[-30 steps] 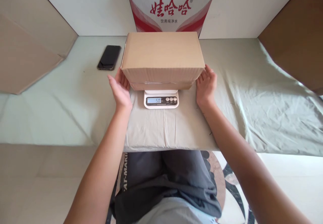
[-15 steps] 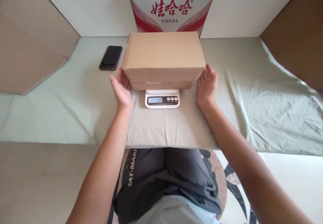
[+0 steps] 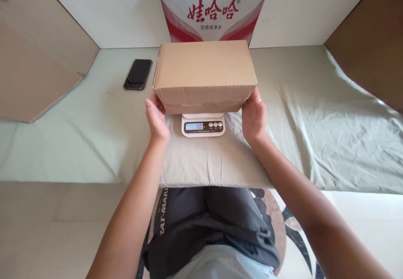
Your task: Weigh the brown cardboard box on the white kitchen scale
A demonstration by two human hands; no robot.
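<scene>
Box rests on the scale, with both hands pressed to its lower ends. Nearest the camera are the person's dark shorts, then the two bare forearms reaching forward over the edge of the table, which is draped in pale green cloth. The left hand cups the box's left end, fingers tucked under the bottom edge and closed against it; the right hand does likewise on the right end. Between them the scale's display is lit and shows a reading, so the weighing looks done; the box is not yet lifted off. Farther back a phone lies left of the box, apart from it. Behind stands a red-and-white carton against the wall.
</scene>
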